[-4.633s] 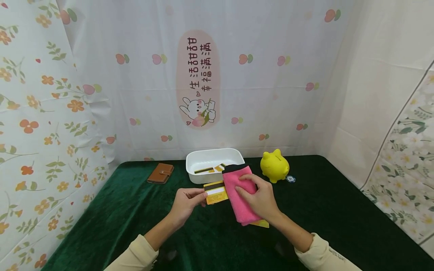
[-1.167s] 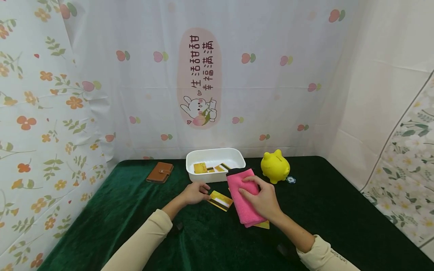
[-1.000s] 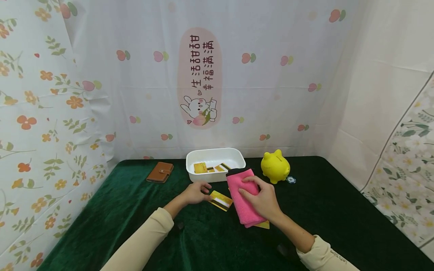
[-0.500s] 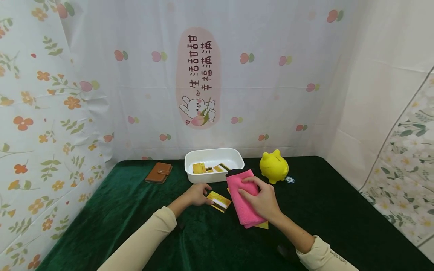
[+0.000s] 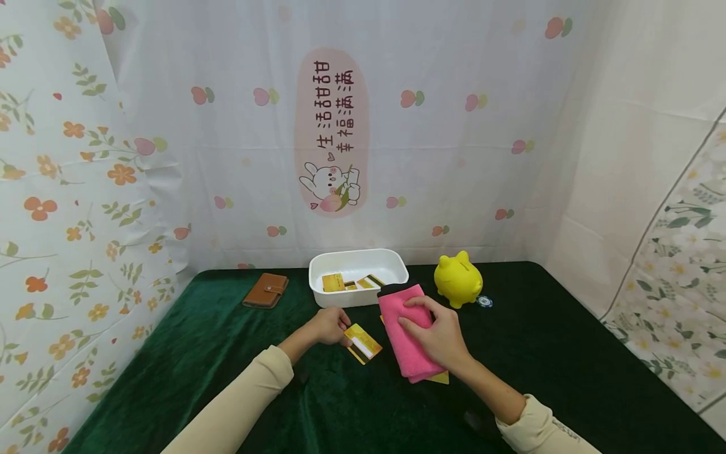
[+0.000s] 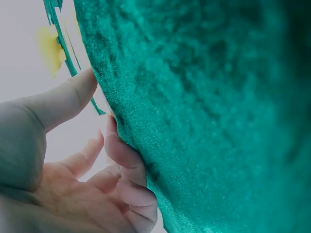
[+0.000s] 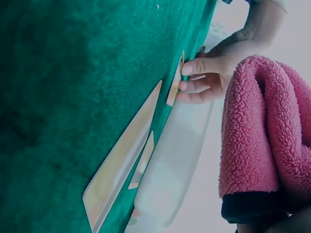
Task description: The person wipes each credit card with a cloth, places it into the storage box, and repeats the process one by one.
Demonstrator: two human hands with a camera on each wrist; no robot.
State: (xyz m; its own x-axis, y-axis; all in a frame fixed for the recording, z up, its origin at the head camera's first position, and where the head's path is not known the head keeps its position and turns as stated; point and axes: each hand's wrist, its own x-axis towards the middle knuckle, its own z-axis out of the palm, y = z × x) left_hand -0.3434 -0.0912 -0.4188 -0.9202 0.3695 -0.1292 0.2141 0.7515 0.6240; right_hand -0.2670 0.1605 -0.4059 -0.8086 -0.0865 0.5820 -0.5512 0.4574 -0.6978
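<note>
In the head view my left hand (image 5: 329, 326) pinches a gold bank card (image 5: 363, 344) by its left end, low over the green cloth. In the right wrist view, the thumb and fingers of that hand close on the edges of this card (image 7: 176, 80). My right hand (image 5: 439, 331) grips a folded pink towel (image 5: 408, 337) with a black edge, held just to the right of the card. The towel partly hides another gold card (image 5: 439, 377) on the table. Two cards show in the right wrist view, a large near one (image 7: 124, 155) and a smaller one (image 7: 142, 162).
Behind my hands stands a white tray (image 5: 358, 301) with several gold cards in it. A brown wallet (image 5: 265, 291) lies to its left. On the right are a yellow piggy bank (image 5: 458, 279) and a poker chip (image 5: 484, 301). Curtains surround the table.
The left hand earlier held a card against the towel; since then one more card shows in the tray. It took hold of another card, now turned slightly toward me. The right hand keeps the towel.
</note>
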